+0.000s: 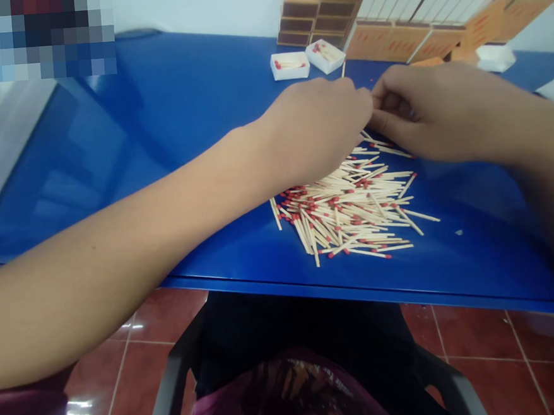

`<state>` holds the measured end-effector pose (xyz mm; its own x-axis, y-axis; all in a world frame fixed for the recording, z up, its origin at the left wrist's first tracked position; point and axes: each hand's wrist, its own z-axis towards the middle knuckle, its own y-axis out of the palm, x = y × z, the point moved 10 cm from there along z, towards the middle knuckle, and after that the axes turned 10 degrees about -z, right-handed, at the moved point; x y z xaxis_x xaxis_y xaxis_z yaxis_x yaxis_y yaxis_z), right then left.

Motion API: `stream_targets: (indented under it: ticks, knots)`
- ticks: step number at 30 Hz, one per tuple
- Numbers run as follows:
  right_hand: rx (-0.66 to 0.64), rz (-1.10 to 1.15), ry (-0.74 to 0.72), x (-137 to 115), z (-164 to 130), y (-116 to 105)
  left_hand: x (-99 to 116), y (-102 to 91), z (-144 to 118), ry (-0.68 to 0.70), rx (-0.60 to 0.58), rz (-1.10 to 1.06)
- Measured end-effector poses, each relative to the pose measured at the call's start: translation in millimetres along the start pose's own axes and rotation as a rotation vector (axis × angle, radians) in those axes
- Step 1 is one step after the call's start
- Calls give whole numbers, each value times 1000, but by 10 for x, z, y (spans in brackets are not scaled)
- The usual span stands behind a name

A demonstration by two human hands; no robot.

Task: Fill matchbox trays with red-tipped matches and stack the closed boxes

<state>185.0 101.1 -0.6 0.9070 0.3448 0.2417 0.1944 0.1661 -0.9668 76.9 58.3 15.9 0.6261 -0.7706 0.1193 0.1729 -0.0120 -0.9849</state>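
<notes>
**Matchsticks heaped on the blue table**

A loose pile of red-tipped wooden matchsticks (353, 208) lies near the front edge of the glossy blue table (180, 113). Just beyond it the left hand (319, 128) and right hand (436, 111) meet fingertip to fingertip — what they pinch I cannot tell. Farther back sit two small white trays (307, 60) and stacked orange matchboxes (415, 14).

Two hands work over the blue desk (180, 113): a left hand (319, 125) and a right hand (436, 111). One heap of red-tipped matches (353, 211), too many to count, lies near them. Two open white matchbox trays (290, 65) holding matches sit farther off, with a stack of matchbox sleeves (410, 15) beyond, its number unclear.
</notes>
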Motion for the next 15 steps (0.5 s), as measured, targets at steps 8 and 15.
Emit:
stream_targets:
  ticks: [8,15]
  knots:
    - [-20,-14,26,0,-1,1,-3,5,-3,11,19,-16]
    - [26,3,-19,-25,-7,-21,-2,14,10,3,8,-10]
